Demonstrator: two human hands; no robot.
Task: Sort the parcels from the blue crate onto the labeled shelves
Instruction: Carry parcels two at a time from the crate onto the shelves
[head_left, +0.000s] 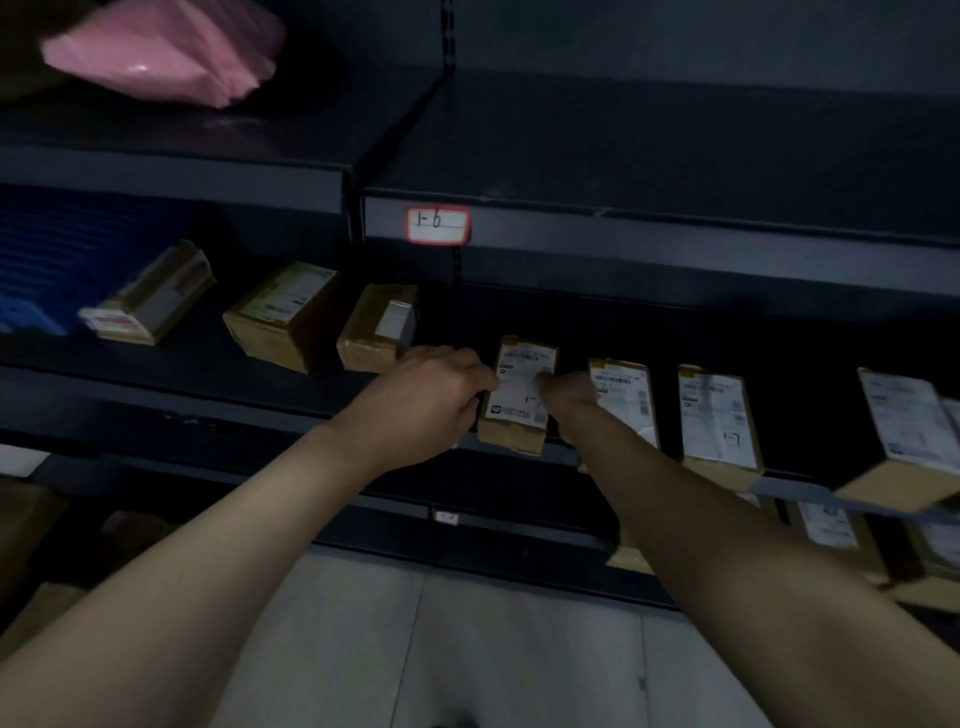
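My left hand (436, 395) and right hand (571, 400) curl around the box (519, 410); pushed crooked, it could knock its 3 o'clock neighbour (626, 384) or slip off toward 6.

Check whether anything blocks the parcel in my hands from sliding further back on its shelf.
Nothing visible does. Behind the parcel, gripped between left hand and right hand, only dim shelf shows. The neighbouring parcel stands to its right, off that path.
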